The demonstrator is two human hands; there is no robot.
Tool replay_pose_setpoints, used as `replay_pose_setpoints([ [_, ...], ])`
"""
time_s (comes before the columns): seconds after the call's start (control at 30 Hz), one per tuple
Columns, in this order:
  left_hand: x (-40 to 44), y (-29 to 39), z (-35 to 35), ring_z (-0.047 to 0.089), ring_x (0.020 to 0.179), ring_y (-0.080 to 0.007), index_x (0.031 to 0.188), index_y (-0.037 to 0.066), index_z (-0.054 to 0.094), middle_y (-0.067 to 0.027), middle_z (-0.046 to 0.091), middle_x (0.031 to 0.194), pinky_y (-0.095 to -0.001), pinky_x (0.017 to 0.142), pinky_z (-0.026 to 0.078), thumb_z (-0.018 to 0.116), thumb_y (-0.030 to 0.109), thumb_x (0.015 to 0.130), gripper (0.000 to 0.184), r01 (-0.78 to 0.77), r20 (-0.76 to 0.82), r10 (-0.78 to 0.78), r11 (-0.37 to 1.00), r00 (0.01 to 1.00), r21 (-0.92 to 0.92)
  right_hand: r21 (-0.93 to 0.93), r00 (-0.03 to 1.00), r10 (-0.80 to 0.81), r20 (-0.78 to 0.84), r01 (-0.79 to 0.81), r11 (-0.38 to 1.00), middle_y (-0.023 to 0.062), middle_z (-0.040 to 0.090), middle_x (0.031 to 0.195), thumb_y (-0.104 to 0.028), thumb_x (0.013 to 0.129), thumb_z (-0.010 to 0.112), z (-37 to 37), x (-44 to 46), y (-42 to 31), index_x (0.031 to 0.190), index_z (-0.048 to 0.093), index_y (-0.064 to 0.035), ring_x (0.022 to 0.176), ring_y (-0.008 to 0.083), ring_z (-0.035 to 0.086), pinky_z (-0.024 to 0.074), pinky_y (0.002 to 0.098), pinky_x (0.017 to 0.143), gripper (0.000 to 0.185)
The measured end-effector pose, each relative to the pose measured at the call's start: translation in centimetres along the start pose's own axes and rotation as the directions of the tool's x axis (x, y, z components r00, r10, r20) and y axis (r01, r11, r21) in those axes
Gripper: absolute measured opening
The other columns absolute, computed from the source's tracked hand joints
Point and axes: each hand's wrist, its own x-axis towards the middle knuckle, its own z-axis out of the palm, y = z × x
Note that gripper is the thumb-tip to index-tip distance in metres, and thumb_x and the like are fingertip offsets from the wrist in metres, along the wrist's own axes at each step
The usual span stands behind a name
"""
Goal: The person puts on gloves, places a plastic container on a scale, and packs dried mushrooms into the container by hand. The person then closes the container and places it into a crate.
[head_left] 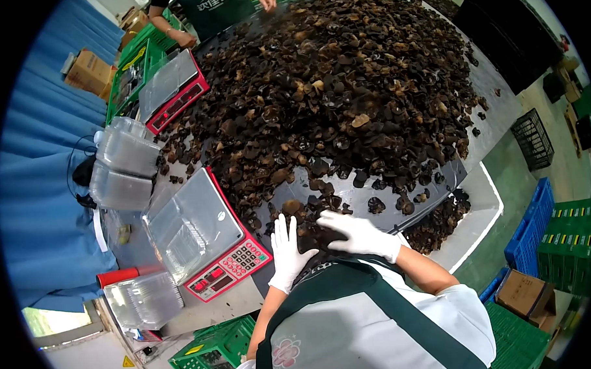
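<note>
A broad heap of dark brown, curled pieces that look like wood ear mushrooms covers the table. At its near edge, my left hand in a white glove has its fingers stretched out, close to the scale. My right hand, also gloved in white, is spread with its fingers pointing left. Between the two hands lie a few dark mushroom pieces, partly hidden by them. Neither hand grips anything that I can see. A red scale with a clear plastic tray on it stands left of my left hand.
A second red scale stands farther back. Stacked clear plastic containers line the left side. A co-worker in a green apron stands at the far side. A white bin with mushroom pieces is at the right, near blue crates.
</note>
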Motion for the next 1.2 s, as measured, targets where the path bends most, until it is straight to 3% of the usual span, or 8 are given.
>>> replay_pose_setpoints([
  [0.23,-0.2,0.3,-0.5,0.013,0.14,-0.0407,0.146,0.01,0.022,-0.0221,0.014,0.152,-0.0566,0.109,0.019,0.086,0.035,0.055,0.114,-0.014,0.001,0.014,0.999,1.0,0.041,-0.304,0.818,0.437,-0.373,-0.553,0.776,0.0143,0.05,0.132,-0.031,0.073,0.072,-3.6,-4.6,5.5,0.132,0.044,-0.0077,0.112,0.0325,0.052,0.0476,0.041,0.091,0.069],
  [0.47,0.4,1.0,-0.6,0.012,0.141,-0.0407,0.146,0.011,0.023,-0.021,0.012,0.153,-0.0592,0.107,0.021,0.087,0.036,0.053,0.116,-0.02,0.032,0.018,0.998,0.999,0.058,-0.3,0.912,0.3,-0.278,-0.379,0.875,0.0165,0.05,0.13,-0.025,0.071,0.074,0.9,-2.8,4.2,0.132,0.043,-0.0054,0.108,0.0335,0.052,0.0491,0.0402,0.088,0.071],
  [0.63,0.4,1.0,-0.6,0.012,0.14,-0.0409,0.146,0.011,0.024,-0.0208,0.012,0.153,-0.0592,0.107,0.021,0.087,0.036,0.053,0.115,-0.01,0.043,0.007,0.998,0.999,0.065,0.129,0.974,0.185,-0.133,-0.169,0.977,0.0161,0.05,0.133,-0.026,0.076,0.07,1.2,0.0,1.7,0.14,0.038,-0.0133,0.108,0.0294,0.056,0.0455,0.0366,0.094,0.073],
  [0.7,0.4,0.9,-0.8,0.013,0.14,-0.041,0.146,0.011,0.024,-0.0209,0.013,0.153,-0.059,0.107,0.021,0.087,0.036,0.053,0.115,0.0,0.02,-0.001,0.998,1.0,0.067,0.347,0.929,0.365,0.06,-0.363,0.865,0.0153,0.054,0.129,-0.027,0.077,0.069,-0.7,1.3,0.4,0.139,0.042,-0.0138,0.097,0.0244,0.061,0.0492,0.0329,0.086,0.069],
  [0.83,0.4,0.6,-1.3,0.013,0.14,-0.0413,0.146,0.011,0.024,-0.0211,0.014,0.152,-0.0584,0.108,0.02,0.087,0.037,0.054,0.115,0.015,-0.039,-0.012,0.997,0.999,0.074,-0.012,0.89,0.141,-0.434,-0.162,0.987,0.0119,0.055,0.129,-0.023,0.082,0.066,-0.5,4.4,2.7,0.133,0.049,-0.0112,0.109,0.0255,0.058,0.0469,0.034,0.093,0.055],
  [0.9,0.6,0.4,-1.5,0.012,0.14,-0.0414,0.147,0.011,0.024,-0.0213,0.013,0.152,-0.0583,0.108,0.018,0.087,0.037,0.054,0.115,0.026,-0.04,-0.023,0.996,0.999,0.08,-0.088,0.872,0.122,-0.473,-0.185,0.979,0.0148,0.052,0.131,-0.025,0.082,0.064,-0.5,6.5,4.1,0.131,0.049,-0.01,0.115,0.0309,0.054,0.0443,0.0367,0.097,0.053],
  [1.13,1.4,0.2,-1.0,0.01,0.141,-0.0408,0.148,0.011,0.02,-0.0214,0.01,0.153,-0.0586,0.11,0.013,0.086,0.04,0.054,0.119,0.131,-0.009,-0.13,0.991,0.991,0.04,-0.457,0.974,0.016,-0.227,-0.121,0.881,0.0228,0.041,0.138,-0.036,0.078,0.063,2.2,11.5,5.2,0.13,0.05,-0.0089,0.127,0.0396,0.039,0.0345,0.044,0.105,0.061],
  [1.2,1.5,0.0,-0.5,0.01,0.141,-0.0403,0.148,0.011,0.018,-0.0212,0.009,0.153,-0.059,0.11,0.012,0.085,0.042,0.055,0.119,0.142,0.007,-0.142,0.989,0.99,0.05,-0.203,0.998,0.035,-0.043,-0.043,0.978,0.0191,0.043,0.139,-0.033,0.081,0.061,1.7,11.0,4.4,0.13,0.05,-0.0103,0.128,0.0356,0.04,0.0345,0.0416,0.106,0.055],
])
